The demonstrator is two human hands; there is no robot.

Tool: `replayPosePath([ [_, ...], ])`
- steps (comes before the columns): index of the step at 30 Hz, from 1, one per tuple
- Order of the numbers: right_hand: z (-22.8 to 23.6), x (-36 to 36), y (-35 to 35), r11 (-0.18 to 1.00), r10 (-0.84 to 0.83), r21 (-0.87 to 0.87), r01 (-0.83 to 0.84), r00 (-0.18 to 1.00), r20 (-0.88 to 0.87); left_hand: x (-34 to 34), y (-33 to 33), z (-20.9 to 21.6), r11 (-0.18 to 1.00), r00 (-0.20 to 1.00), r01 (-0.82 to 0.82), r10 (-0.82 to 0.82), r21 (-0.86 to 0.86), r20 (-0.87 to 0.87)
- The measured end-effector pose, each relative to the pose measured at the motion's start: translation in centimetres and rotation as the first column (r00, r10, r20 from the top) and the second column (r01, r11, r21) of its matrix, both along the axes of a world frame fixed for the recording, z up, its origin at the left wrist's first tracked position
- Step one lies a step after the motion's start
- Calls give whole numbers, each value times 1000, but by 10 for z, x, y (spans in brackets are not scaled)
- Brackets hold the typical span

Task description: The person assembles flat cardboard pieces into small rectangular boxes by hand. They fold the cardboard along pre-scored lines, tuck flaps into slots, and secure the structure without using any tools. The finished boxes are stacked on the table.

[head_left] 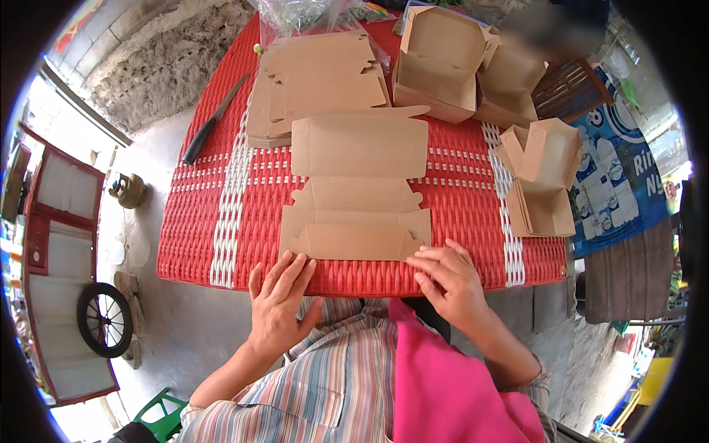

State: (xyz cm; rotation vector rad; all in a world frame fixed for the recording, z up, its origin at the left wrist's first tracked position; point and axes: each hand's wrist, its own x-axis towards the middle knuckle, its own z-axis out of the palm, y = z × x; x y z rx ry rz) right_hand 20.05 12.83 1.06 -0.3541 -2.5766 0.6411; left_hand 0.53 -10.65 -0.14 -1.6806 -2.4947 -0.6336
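Note:
A brown cardboard box blank [360,148] lies unfolded in front of me, its near panel partly raised with small side flaps bent inward. My left hand [281,295] is at its near left corner, fingers spread and fingertips touching the edge. At the near right corner, the fingertips of my right hand [448,280] touch the flap; the fingers are bent, with the thumb apart from them. Neither hand has a grip on the cardboard. Just beyond the blank lies a stack of flat box blanks [317,70].
Folded open boxes stand nested at the back right [436,66], and another folded box [543,177] sits at the right. A black-handled knife [210,125] lies on the left of the red and white woven table [199,236]. A plastic bag [310,15] is at the far edge.

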Motion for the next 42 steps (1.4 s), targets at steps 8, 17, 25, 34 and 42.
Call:
replayPosePath([
  [8,0,-20,3,989,-145,-53,140,983,-109,-12,26,20,926,959,-238,176,292,224],
  [17,-10,2,-13,997,31,74,-21,989,-146,0,10,-19,908,982,-56,-25,415,187],
  [25,15,7,-4,936,233,244,-252,967,107,1,8,-21,902,980,-54,-34,429,195],
  [34,48,-20,2,841,356,281,-462,864,357,7,7,-13,914,955,-257,191,314,227],
  [42,66,-61,5,793,539,-2,-609,701,467,14,20,-2,930,968,-233,194,285,160],
])
